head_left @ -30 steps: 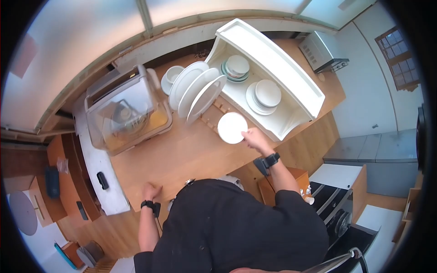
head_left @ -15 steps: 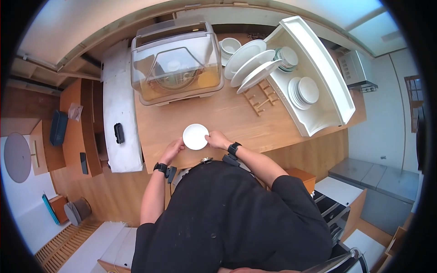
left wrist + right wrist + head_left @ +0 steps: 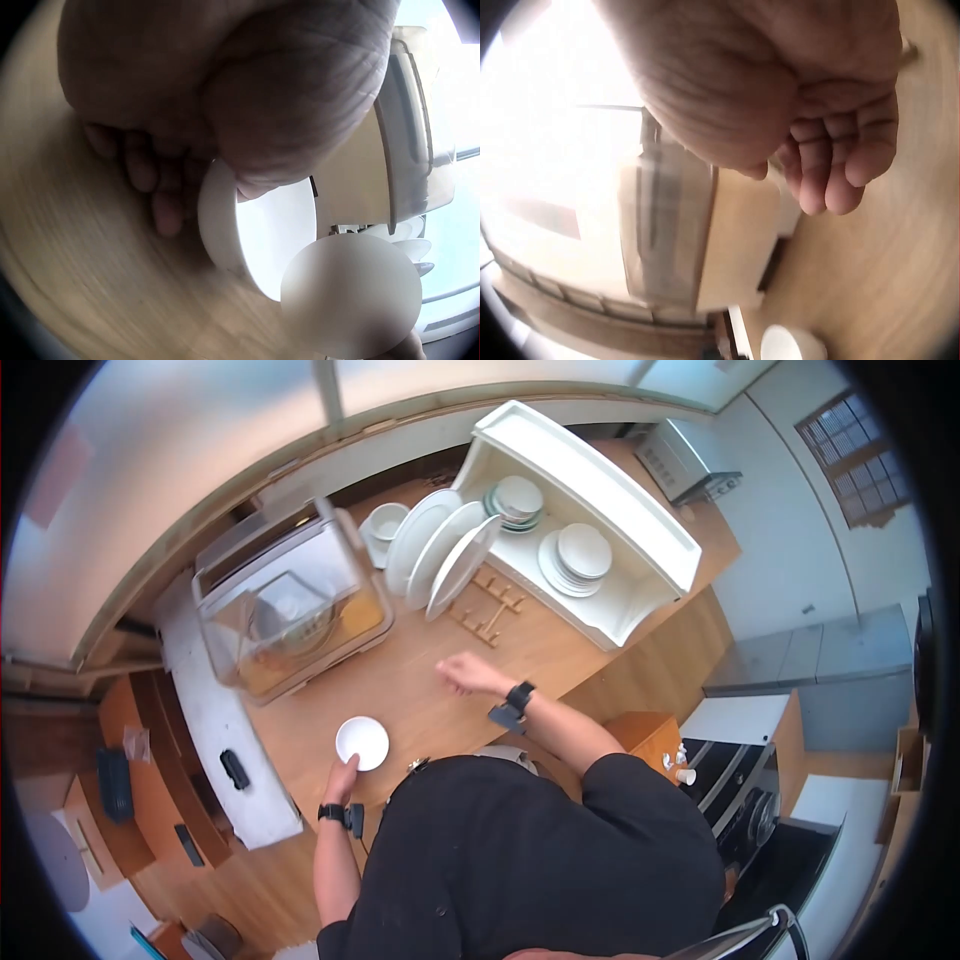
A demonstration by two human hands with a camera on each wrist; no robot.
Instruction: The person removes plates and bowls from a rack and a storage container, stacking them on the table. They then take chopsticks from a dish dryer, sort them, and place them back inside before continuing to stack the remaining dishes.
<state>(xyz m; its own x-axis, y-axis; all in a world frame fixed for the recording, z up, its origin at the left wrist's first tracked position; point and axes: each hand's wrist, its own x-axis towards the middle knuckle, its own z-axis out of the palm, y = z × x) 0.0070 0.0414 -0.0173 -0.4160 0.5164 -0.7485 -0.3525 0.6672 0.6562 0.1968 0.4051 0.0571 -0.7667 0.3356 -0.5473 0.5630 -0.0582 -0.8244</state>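
My left hand (image 3: 342,778) pinches a small white bowl (image 3: 362,743) by its near rim, over the front left part of the table. In the left wrist view the thumb reaches inside the bowl (image 3: 281,232) while the fingers lie along its outside. Nothing is in my right hand (image 3: 475,673), whose fingers hang loosely curled above the tabletop, a little in front of a wooden peg rack (image 3: 490,608). From the right wrist, the palm (image 3: 727,90) shows bare, with the bowl (image 3: 787,345) far off at the bottom edge.
Large white plates (image 3: 465,568) stand tilted behind the peg rack. A white shelf unit (image 3: 600,500) holds stacked bowls and plates at the back right. On the left stands a clear-lidded box (image 3: 300,625) with dishes inside. A white cup (image 3: 388,520) sits behind the plates.
The bowl travelled from near the peg rack to the front left, passing from my right hand to my left. My right hand has let go and moved back toward the rack.
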